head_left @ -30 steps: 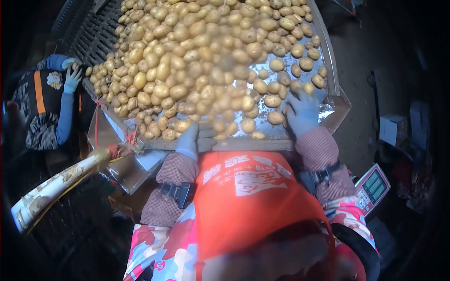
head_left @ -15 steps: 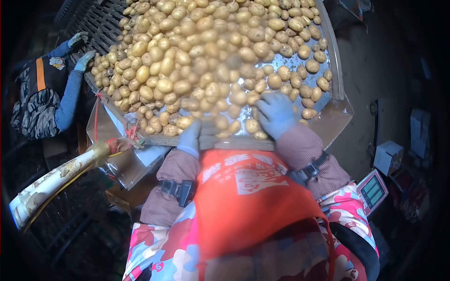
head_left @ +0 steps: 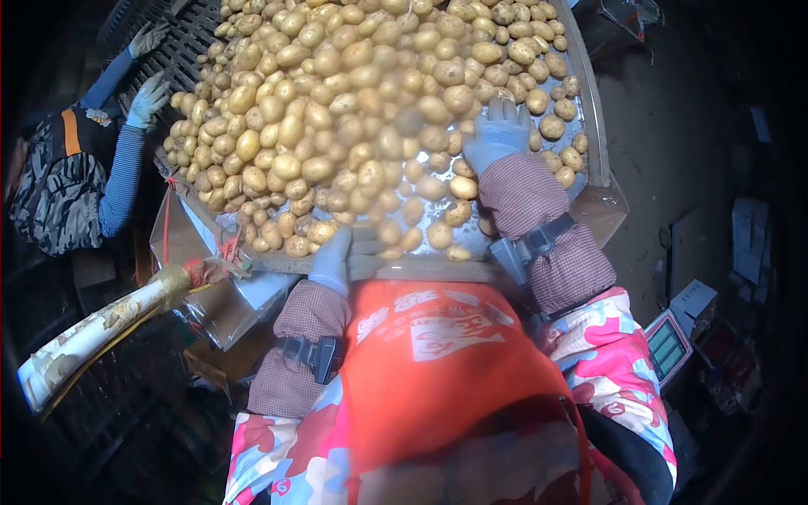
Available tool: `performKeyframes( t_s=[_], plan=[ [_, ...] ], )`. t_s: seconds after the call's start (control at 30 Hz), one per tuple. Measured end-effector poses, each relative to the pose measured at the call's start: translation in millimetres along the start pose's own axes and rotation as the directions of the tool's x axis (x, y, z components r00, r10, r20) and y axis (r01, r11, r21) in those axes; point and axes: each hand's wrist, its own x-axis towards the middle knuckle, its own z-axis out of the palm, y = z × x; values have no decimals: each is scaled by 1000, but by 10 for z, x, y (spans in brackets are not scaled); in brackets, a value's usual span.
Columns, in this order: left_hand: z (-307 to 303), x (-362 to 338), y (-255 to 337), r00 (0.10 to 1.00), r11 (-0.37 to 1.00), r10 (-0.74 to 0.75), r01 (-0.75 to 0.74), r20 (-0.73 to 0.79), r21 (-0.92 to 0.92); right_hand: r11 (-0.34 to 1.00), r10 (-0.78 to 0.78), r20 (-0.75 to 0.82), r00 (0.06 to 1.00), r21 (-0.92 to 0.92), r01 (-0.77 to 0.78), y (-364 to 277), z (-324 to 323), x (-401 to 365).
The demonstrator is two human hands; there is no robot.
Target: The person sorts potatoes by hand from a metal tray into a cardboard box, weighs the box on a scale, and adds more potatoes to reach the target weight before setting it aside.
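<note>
blue-gloved, our right hand (head_left: 497,143) had potatoes (head_left: 459,99) right by its fingertips; our left hand (head_left: 330,257) sat at the table (head_left: 438,270) edge. couldn't tell if either grip held anything.

A rimmed metal table (head_left: 596,126) spans the upper centre of the frame. Potatoes (head_left: 290,129) lie heaped on it, thinning toward its lower right.

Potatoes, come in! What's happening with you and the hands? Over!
Left hand at near tray edge. Right hand open, among potatoes. Potatoes heaped, middle ones blurry.
</note>
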Motion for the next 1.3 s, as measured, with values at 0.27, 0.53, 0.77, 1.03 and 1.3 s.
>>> performKeyframes(
  t_s=[0.27,0.53,0.77,1.03,1.3],
  plan=[
    [435,-197,118,982,999,-13,4,188,51,860,-63,103,993,511,1,242,-642,-338],
    [954,-293,192,1000,992,16,-14,11,-125,971,223,426,877,-15,-240,1610,-339,718],
    [607,-12,-181,595,347,788,-643,160,683,982,143,502,853,-177,-61,1454,-437,1035],
    [1140,338,300,715,-214,573,-341,400,915,960,-144,321,936,-184,211,1563,-71,886],
    [1280,273,498,896,-263,396,-99,201,960,974,61,395,917,177,-141,1558,-201,859]
  ],
)
